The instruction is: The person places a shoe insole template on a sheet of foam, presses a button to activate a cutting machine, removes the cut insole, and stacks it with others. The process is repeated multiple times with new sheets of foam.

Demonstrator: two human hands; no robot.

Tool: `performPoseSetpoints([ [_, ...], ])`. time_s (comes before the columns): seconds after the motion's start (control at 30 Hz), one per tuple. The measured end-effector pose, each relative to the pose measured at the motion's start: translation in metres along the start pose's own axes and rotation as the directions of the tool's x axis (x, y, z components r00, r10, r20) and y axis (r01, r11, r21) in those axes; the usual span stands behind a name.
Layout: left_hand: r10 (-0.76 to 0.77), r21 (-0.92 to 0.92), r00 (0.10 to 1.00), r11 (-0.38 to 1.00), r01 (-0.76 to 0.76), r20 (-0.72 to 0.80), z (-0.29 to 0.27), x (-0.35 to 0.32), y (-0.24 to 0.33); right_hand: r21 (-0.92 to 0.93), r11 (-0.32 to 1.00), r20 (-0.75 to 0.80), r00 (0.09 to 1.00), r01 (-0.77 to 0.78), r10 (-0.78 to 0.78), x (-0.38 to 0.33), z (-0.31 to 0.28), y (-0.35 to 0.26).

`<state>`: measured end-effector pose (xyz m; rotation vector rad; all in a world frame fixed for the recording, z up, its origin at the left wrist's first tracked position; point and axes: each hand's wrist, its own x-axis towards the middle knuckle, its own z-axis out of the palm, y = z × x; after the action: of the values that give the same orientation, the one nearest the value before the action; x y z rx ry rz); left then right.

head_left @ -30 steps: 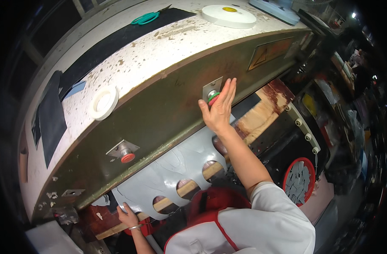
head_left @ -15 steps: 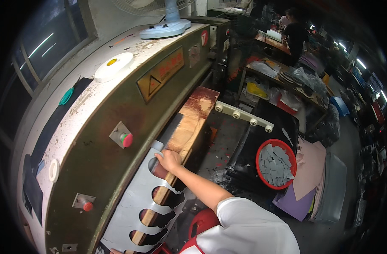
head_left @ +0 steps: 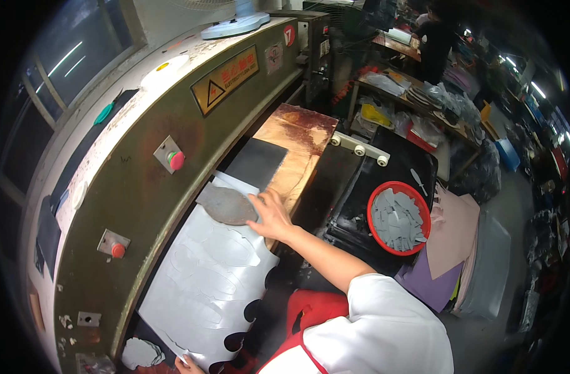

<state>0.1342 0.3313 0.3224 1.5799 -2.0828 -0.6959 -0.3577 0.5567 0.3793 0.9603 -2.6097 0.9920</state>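
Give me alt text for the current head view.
A person's right hand is at one end of a dark grey oval piece on a pale grey, notched sheet; the left hand is at the sheet's lower edge. A green machine stands at left, a red tub of grey scraps at right.

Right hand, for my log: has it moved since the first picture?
Yes: the right hand moved down and rightward, away from the upper red push button.

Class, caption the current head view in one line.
Right hand at a grey oval, left hand at a pale sheet.
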Motion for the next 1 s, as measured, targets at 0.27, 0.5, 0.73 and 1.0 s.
performPoseSetpoints([
  [0.27, -0.079, -0.217, 0.997, 0.974, 0.073, -0.017, -0.005, -0.082, -0.032, 0.02, 0.991, 0.222, 0.966, 0.129, -0.13, -0.008, -0.01, 0.001],
  [0.5, -0.195, -0.21, 0.941, 0.968, 0.139, -0.277, 0.002, -0.109, 0.069, 0.187, 0.975, 0.39, 0.92, -0.119, 0.038, -0.033, -0.063, 0.017],
  [0.73, 0.187, 0.455, 0.982, 0.878, -0.148, -0.041, 0.037, -0.016, 0.108, 0.704, 0.375, 0.568, 0.795, -0.603, 0.212, -0.011, -0.096, 0.081],
  [1.0, 0.041, 0.498, 0.997, 0.865, -0.065, 0.06, 0.047, 0.006, 0.091, 0.763, 0.538, 0.418, 0.909, -0.359, 0.015, 0.003, -0.116, 0.079],
])
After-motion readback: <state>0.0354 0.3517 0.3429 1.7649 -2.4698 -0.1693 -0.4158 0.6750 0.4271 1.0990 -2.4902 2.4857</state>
